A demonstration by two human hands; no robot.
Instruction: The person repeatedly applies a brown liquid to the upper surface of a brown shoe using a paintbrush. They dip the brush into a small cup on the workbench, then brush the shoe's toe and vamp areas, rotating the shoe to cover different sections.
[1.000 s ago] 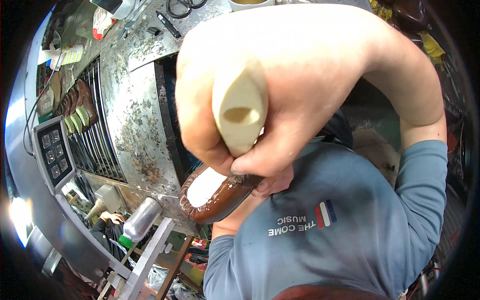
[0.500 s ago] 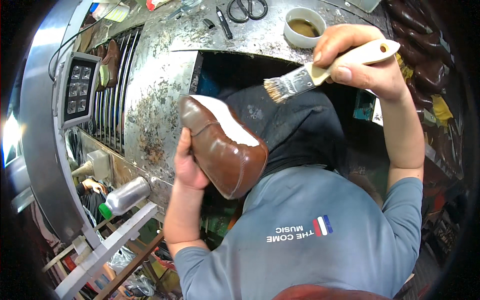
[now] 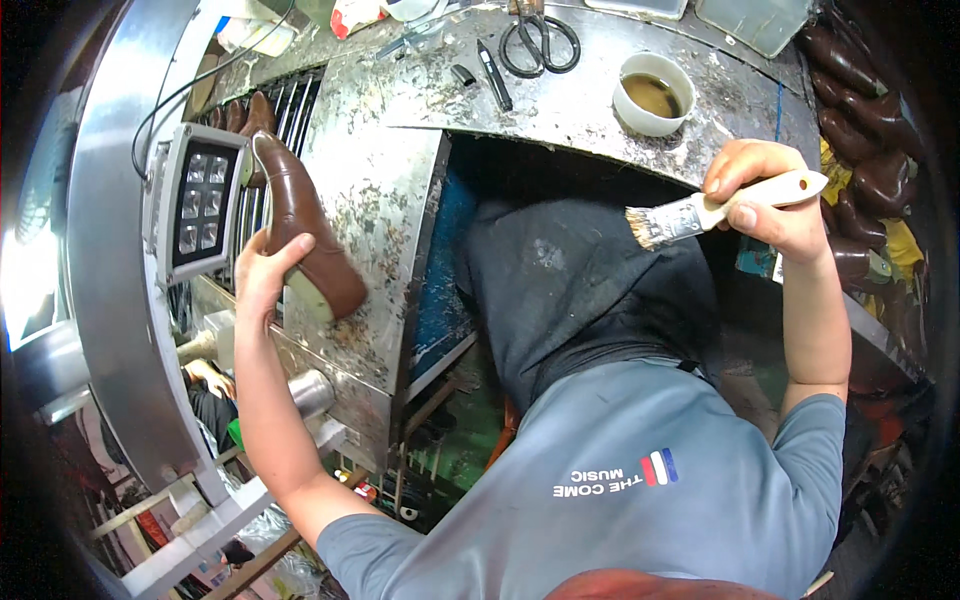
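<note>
In the head view, the left hand (image 3: pixel 265 268) has moved the brown shoe (image 3: pixel 305 210) from above the lap to just right of the square-framed lamp (image 3: pixel 203 205). Thumb and fingers grip its glossy, creased upper near the heel. Well right of the lamp, the right hand (image 3: pixel 787 226) still pinches the brush (image 3: pixel 685 218), smooth pale handle, stiff clumped bristles. Beyond, also right of the lamp, a round, whitish tub (image 3: pixel 640 117) holds brown liquid.

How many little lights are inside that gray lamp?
6 little lights: two on top, two in the middle, two at the bottom of the gray lamp, left of the brown shoe. None look hidden.
</note>
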